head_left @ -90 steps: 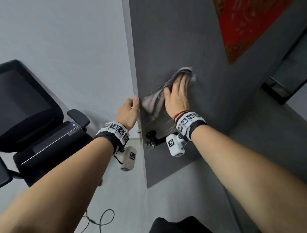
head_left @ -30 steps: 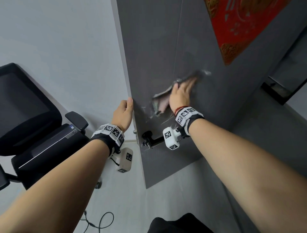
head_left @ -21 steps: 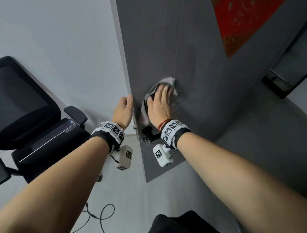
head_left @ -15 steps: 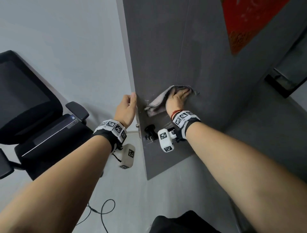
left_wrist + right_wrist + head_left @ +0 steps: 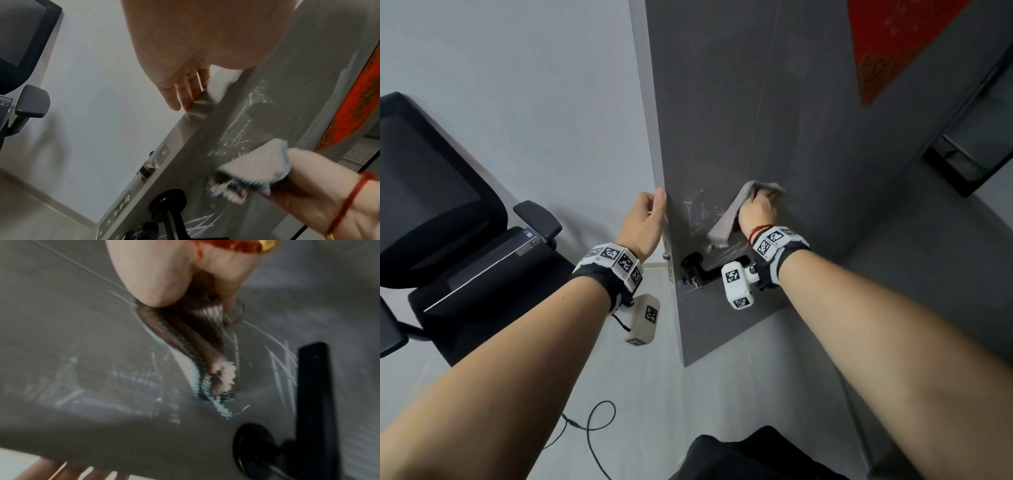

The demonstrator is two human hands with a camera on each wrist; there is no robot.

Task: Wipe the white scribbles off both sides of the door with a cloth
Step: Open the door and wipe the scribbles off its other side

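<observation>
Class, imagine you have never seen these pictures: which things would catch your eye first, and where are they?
The right hand presses a grey cloth against the dark grey door, beside white scribbles just above the black handle. The left hand grips the door's edge. A red decoration hangs at the upper right, and a black office chair stands at the left.

One door (image 5: pixel 722 120), one cloth (image 5: pixel 729 219), two hands (image 5: pixel 643 222), one chair (image 5: pixel 431 192).

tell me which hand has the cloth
The right hand grips the cloth against the door; the left hand only holds the door's edge.
</observation>
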